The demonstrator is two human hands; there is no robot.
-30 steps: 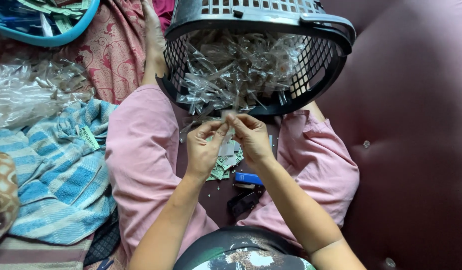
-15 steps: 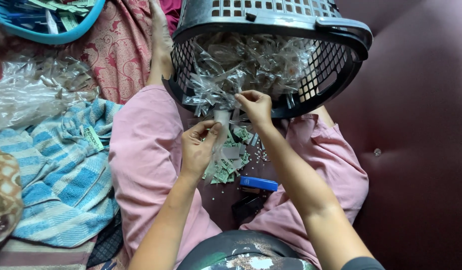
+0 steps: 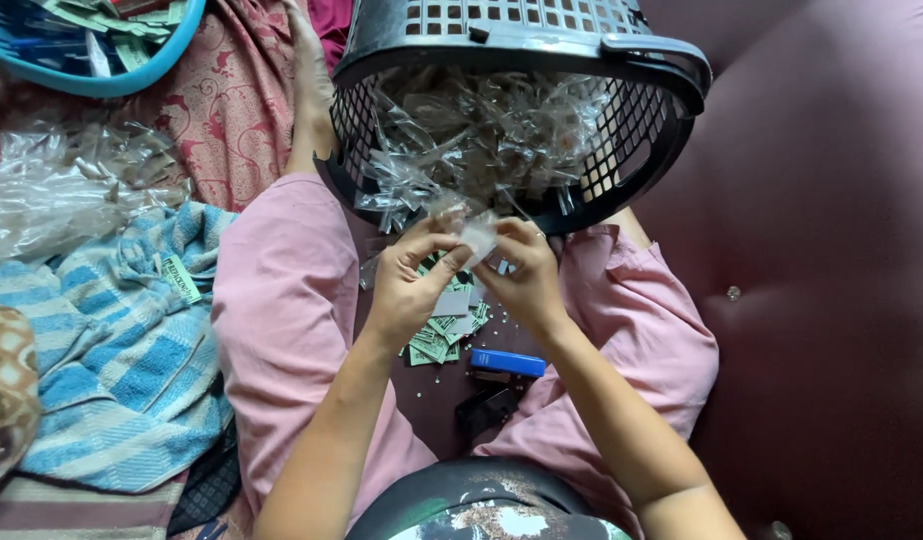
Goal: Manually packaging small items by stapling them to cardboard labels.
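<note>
Both hands met again since half a second ago: left hand [image 3: 411, 285] and right hand [image 3: 526, 280] fingers pinch one clear bag [image 3: 473, 232], just below basket [image 3: 621, 60], above stapler [image 3: 508, 362].

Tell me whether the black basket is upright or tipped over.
Tipped. The black basket lies on its side, mouth facing the person, clear plastic bags spilling toward the left hand and right hand.

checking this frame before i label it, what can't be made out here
Head view:
- Small clear packet between left hand and right hand: contents too small, fingers cover it.
- Black basket: top cut off by the frame edge.
- Green paper slips: partly hidden under the hands.
- Blue basin: cut off at the corner.
</note>
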